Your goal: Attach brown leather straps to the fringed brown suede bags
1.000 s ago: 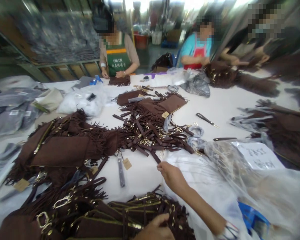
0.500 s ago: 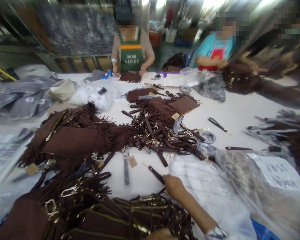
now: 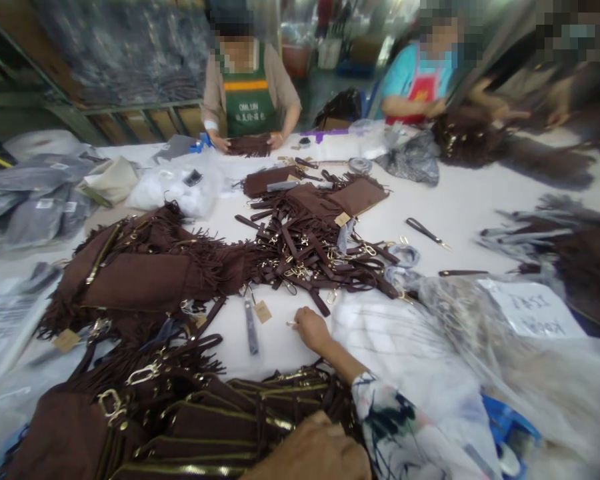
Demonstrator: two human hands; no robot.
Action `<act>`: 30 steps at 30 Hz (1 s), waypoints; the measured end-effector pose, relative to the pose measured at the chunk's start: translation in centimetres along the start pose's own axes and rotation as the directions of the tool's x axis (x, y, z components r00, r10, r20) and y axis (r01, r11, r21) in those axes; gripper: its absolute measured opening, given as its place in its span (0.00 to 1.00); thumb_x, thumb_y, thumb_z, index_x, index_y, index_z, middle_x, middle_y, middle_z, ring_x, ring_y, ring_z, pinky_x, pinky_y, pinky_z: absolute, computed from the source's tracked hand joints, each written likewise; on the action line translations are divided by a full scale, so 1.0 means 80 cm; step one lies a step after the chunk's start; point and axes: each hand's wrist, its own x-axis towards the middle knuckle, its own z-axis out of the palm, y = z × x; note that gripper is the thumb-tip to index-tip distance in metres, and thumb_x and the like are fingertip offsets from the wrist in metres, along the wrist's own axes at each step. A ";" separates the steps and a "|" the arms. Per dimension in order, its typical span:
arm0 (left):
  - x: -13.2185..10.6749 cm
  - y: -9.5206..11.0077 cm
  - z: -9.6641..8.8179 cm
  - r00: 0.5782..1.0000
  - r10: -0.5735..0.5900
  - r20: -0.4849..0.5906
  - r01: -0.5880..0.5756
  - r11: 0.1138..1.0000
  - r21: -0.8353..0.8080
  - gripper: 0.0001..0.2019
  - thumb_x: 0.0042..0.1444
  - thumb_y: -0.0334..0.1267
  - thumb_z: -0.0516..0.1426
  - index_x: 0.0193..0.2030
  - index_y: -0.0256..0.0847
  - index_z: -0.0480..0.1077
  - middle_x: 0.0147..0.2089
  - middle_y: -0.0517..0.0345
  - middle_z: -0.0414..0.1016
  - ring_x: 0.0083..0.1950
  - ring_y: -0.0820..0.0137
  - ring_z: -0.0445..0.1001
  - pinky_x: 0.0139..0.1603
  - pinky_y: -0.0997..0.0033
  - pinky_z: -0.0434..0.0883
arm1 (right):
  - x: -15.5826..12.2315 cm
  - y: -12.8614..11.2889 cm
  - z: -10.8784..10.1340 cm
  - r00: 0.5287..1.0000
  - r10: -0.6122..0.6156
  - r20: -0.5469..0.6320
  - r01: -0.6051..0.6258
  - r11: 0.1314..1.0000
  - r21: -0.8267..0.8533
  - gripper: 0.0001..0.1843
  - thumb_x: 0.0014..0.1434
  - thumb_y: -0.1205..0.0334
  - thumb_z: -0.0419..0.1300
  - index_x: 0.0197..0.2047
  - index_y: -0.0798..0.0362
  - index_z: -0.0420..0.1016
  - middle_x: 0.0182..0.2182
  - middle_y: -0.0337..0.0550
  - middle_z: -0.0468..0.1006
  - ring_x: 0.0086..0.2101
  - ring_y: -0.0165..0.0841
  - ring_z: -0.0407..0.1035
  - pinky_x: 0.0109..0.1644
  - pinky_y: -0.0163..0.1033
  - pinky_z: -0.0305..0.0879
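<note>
My right hand [image 3: 311, 329], reaching out from a floral sleeve, is closed around a dark brown wrist strap. Only the strap's small metal clasp [image 3: 291, 324] shows past the fingers. At the bottom edge my left hand [image 3: 313, 450] is curled over the near pile of brown zippered bags [image 3: 215, 427]; its fingertips and anything in them are hidden. Beyond my right hand lies a heap of brown straps with gold clasps [image 3: 305, 263]. A grey wrapped strap [image 3: 251, 327] and a tan tag [image 3: 263, 311] rest to its left.
Fringed brown bags [image 3: 135, 280] lie at left, grey bagged goods [image 3: 35, 193] behind them. Clear plastic bags [image 3: 405, 360] and a handwritten sheet [image 3: 527, 308] lie at right. Across the white table [image 3: 460, 200] a person in a green apron [image 3: 250, 107] handles a brown fringed piece; other people work at far right.
My right hand has moved forward and left along the strap towards its clasp end. My left hand has come further into view over the bags. The camera view has shifted slightly.
</note>
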 end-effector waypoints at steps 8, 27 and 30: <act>-0.001 0.025 -0.011 1.000 -0.011 0.013 0.011 0.998 0.061 0.11 0.65 0.40 0.55 0.31 0.40 0.64 0.35 0.59 0.69 0.40 0.66 0.65 0.47 0.60 0.59 | -0.170 0.041 -0.097 0.999 0.048 0.007 -0.047 0.909 0.414 0.05 0.70 0.58 0.48 0.45 0.48 0.61 0.29 0.31 0.75 0.26 0.25 0.67 0.36 0.31 0.59; -0.015 0.032 0.011 0.966 -0.021 -0.257 0.082 0.970 0.230 0.07 0.65 0.26 0.50 0.38 0.39 0.66 0.34 0.55 0.72 0.37 0.64 0.67 0.39 0.60 0.57 | -0.374 -0.019 -0.073 0.970 0.183 0.162 -0.244 0.748 0.617 0.16 0.72 0.50 0.42 0.45 0.47 0.65 0.31 0.36 0.72 0.32 0.31 0.67 0.37 0.36 0.57; -0.002 0.035 0.010 0.947 -0.274 -0.166 0.312 0.907 0.283 0.10 0.67 0.34 0.50 0.33 0.41 0.65 0.32 0.57 0.70 0.34 0.63 0.66 0.39 0.58 0.56 | -0.387 -0.023 -0.072 0.971 0.127 0.200 -0.231 0.698 0.678 0.14 0.71 0.51 0.44 0.42 0.48 0.66 0.32 0.35 0.72 0.33 0.29 0.67 0.37 0.34 0.56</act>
